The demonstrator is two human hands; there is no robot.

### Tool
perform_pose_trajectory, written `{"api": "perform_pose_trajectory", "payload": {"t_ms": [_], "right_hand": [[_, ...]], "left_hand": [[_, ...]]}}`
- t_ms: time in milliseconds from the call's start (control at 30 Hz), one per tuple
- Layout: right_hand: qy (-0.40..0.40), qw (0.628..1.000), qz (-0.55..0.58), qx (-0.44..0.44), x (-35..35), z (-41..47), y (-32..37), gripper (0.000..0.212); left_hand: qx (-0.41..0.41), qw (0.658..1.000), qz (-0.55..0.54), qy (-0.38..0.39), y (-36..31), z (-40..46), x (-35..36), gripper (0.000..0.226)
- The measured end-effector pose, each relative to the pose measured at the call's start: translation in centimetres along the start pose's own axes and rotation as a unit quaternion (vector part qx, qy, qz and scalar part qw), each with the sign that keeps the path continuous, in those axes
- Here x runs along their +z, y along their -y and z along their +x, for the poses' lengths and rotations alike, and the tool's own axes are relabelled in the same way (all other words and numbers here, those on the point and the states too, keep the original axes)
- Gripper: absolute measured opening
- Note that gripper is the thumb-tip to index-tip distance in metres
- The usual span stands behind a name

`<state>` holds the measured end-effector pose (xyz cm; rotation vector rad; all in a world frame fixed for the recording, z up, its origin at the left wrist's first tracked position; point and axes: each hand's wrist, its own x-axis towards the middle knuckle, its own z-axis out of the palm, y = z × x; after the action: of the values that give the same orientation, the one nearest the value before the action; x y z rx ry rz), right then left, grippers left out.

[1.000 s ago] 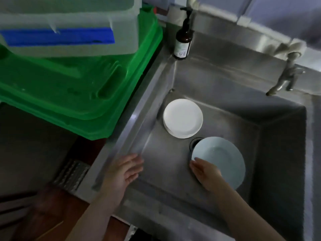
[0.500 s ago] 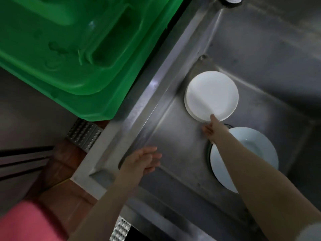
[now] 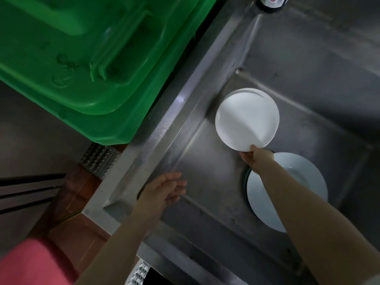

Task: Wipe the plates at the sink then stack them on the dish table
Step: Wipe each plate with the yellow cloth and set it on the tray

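A white plate (image 3: 246, 118) is tilted up off the stack of white plates (image 3: 248, 91) in the far left corner of the steel sink (image 3: 205, 182). My right hand (image 3: 254, 159) pinches the near rim of that plate. Only a sliver of the stack's rim shows behind it. A larger pale plate (image 3: 304, 182) lies over the drain, partly hidden by my right forearm. My left hand (image 3: 164, 190) hovers over the sink's left rim with fingers relaxed, holding nothing.
A green plastic crate (image 3: 82, 58) sits on the counter left of the sink. The base of a dark bottle (image 3: 271, 3) stands at the sink's back edge. Perforated metal (image 3: 98, 159) and red floor show at the lower left.
My right hand left the pale plate over the drain, reached to the white stack and lifted its top plate by the near rim. The view moved closer and downward.
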<state>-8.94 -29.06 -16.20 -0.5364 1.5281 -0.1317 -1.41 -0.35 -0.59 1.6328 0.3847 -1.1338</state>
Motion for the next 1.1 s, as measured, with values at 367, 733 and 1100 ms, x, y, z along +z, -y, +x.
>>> {"api": "perform_pose_trajectory", "payload": {"t_ms": [367, 733, 1100], "right_hand": [[0.063, 0.997, -0.01, -0.037, -3.3, -3.9, -1.9, 0.022], [-0.031, 0.915, -0.257, -0.31, -7.9, -15.9, -5.1, 0.017], [-0.25, 0.738, -0.312, -0.544, -9.8, -30.1, -9.5, 0.011]], "left_hand": [[0.014, 0.999, 0.037, 0.029, -0.9, -1.3, -0.2, 0.025], [0.068, 0.991, 0.067, 0.088, -3.3, -5.5, -3.8, 0.025], [0.127, 0.974, 0.063, 0.179, -4.6, -7.6, -6.5, 0.023]]}}
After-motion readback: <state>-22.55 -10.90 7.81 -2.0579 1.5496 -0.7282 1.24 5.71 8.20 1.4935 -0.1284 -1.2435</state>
